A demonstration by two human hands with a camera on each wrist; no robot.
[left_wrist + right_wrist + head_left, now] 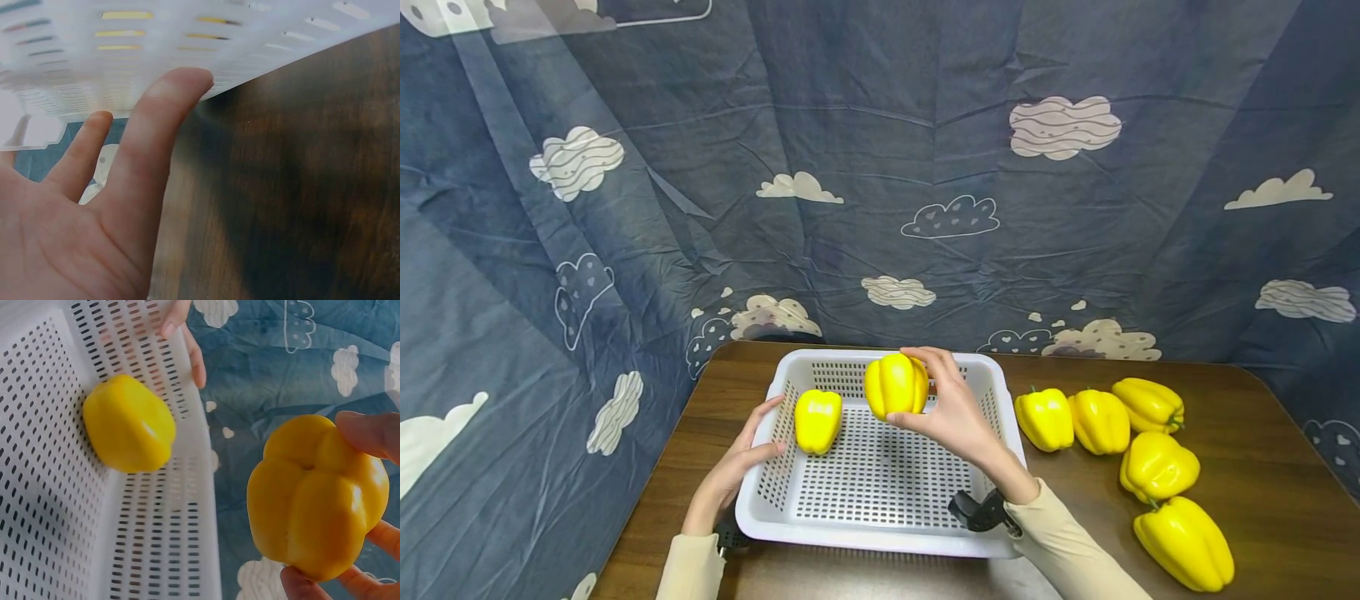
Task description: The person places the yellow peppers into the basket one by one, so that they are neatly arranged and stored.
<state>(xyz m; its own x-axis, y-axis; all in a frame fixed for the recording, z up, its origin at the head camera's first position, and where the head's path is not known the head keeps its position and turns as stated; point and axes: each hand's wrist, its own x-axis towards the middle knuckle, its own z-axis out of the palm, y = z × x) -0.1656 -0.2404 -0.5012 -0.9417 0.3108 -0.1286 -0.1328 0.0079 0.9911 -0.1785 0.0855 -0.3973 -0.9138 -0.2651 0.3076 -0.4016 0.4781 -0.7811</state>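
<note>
A yellow bell pepper (pixel 896 387) is held between the thumb and fingers of my right hand (pixel 951 408), over the white perforated basket (pixel 880 546). In the right wrist view its lobed end faces the camera. A second yellow bell pepper (pixel 817 422) lies inside the basket by the left wall, also seen in the right wrist view (pixel 129 424). My left hand (pixel 737 462) is at the basket's left side, its fingers extended and fingertips at the rim. The left wrist view has its thumb (pixel 150 144) straight against the slotted outer wall.
Several more yellow bell peppers (pixel 1100 422) lie on the brown wooden table (pixel 1255 467) to the right of the basket. A dark blue cloth (pixel 880 167) printed with clouds hangs behind the table and along its left side.
</note>
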